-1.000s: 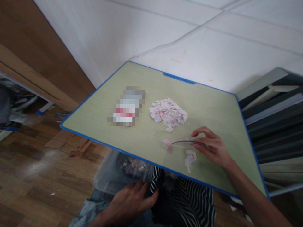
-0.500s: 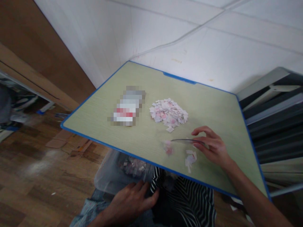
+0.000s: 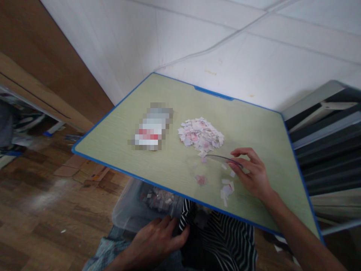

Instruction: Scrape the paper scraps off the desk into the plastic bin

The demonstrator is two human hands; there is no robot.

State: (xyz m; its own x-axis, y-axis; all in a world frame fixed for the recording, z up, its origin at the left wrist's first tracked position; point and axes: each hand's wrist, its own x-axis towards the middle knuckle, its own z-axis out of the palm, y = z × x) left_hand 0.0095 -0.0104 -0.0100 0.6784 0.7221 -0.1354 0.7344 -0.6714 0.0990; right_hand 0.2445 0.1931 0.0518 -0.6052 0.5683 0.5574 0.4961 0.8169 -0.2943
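In the head view, my right hand (image 3: 252, 173) pinches a thin, dark-edged curved strip (image 3: 221, 158) between thumb and fingers over the green tabletop. The strip's far end touches or nearly touches a small paper piece below a pile of white and pink paper pieces (image 3: 200, 133). Under the strip and beside my fingers lie a few loose pieces, a pinkish bit (image 3: 200, 180) and a small white cluster (image 3: 226, 191). My left hand (image 3: 158, 237) rests on my lap beside a clear plastic bin, thumb apart from the fingers, nothing visible in it.
The blue-edged green table (image 3: 262, 131) stands against a white wall. A pixelated flat item (image 3: 153, 126) lies left of the pile. Below the front edge, the clear bin (image 3: 126, 210) contains more small pieces. Folded dark furniture (image 3: 324, 150) leans at the right.
My right hand has tilted the strip, and its far end has moved up toward the pile, away from the pinkish bit. My left hand has stayed where it was.
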